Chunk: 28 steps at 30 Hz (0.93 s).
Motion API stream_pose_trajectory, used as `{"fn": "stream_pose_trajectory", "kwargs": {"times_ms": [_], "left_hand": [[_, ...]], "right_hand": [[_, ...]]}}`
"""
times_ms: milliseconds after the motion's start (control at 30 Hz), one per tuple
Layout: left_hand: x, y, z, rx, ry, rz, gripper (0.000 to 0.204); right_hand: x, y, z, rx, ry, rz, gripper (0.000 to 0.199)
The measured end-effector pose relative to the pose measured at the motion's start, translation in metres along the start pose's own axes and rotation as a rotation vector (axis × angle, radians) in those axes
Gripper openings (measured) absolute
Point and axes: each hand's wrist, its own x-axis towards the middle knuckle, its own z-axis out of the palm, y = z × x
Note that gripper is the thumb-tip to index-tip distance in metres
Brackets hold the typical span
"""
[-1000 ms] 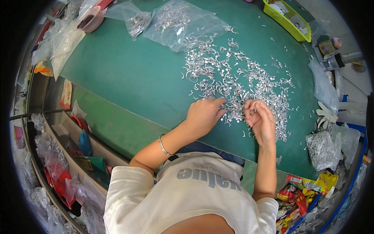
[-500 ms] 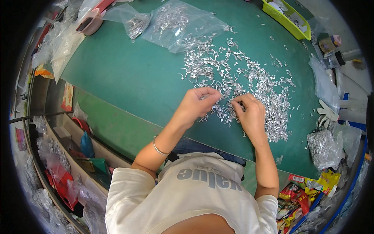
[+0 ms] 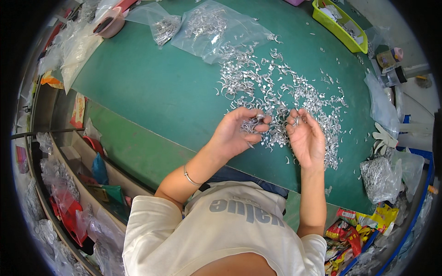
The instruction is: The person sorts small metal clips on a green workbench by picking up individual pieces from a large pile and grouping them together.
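Observation:
Small silver curved metal pieces (image 3: 239, 76) lie in a loose spread across the green table. My left hand (image 3: 231, 136) is turned palm up over the near edge of the spread, its fingers curled round a cluster of these pieces (image 3: 250, 124). To its right, my right hand (image 3: 307, 143) also faces up. Its thumb and bent fingers hold one or more of the silver pieces (image 3: 296, 121); the exact number is too small to tell. A gap separates the two hands, with more pieces on the table beneath it.
Clear plastic bags (image 3: 202, 32) with silver pieces lie at the far side. A yellow-green basket (image 3: 338, 34) stands far right, a pink bowl (image 3: 112, 28) far left. A white glove (image 3: 384, 138) and a filled bag (image 3: 378, 177) rest at the right edge.
Both hands have turned from palm down to palm up and moved slightly apart. A cluster of silver pieces now shows in the left hand, and pieces show at the right fingertips.

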Motion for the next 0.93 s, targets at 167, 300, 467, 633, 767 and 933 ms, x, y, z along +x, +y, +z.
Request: {"fn": "stream_pose_trajectory", "kwargs": {"times_ms": [167,300,467,633,767,933], "left_hand": [[0.017,-0.014,-0.011,-0.2,-0.136,-0.016,0.015],[0.036,-0.036,0.002,-0.462,-0.043,0.121,0.012],[0.033,-0.042,0.007,-0.435,-0.206,0.186,0.023],[0.032,-0.041,0.019,-0.403,0.008,0.11,0.025],[0.037,-0.022,-0.004,-0.397,0.05,0.031,0.024],[0.075,0.059,0.017,-0.431,0.083,0.428,0.022]], "right_hand": [[0.002,0.027,0.027,-0.105,-0.087,-0.268,0.024],[0.004,0.052,0.047,-0.591,0.034,-0.542,0.027],[0.006,0.057,0.038,-0.903,-0.073,-0.823,0.026],[0.004,0.062,0.037,-0.798,-0.091,-1.006,0.023],[0.006,0.052,0.038,-0.818,0.015,-1.125,0.021],[0.008,0.054,0.025,-0.801,0.075,-0.922,0.021]]}}
